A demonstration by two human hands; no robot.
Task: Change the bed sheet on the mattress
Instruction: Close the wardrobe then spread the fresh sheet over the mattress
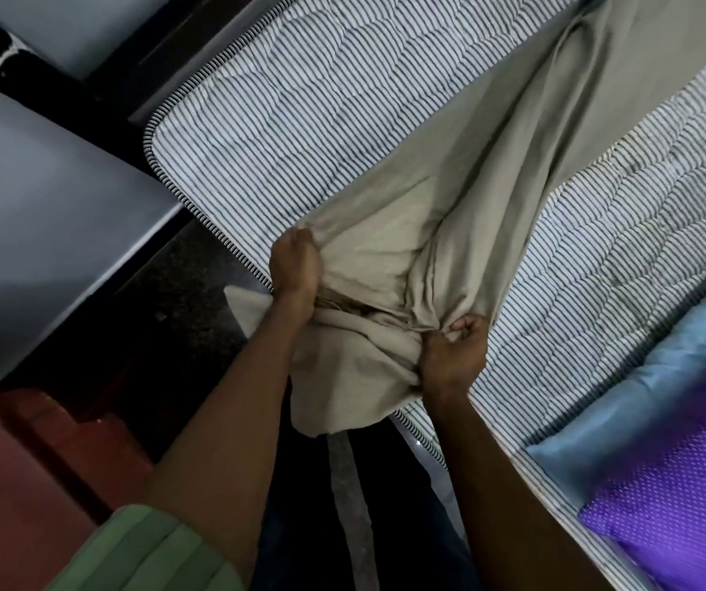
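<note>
Both hands are gripping a bunched beige bed sheet (389, 266) at the near edge of the striped mattress (300, 121): the left hand (293, 270) is clutching one gather, the right hand (453, 347) is curling its fingers round another, the rest trailing across the mattress

Sheet (483, 172): matt beige cloth, creased; mattress (300, 121): quilted striped fabric; pillow (641, 403): glossy blue satin; cushion (683, 505): purple dotted cloth.
</note>
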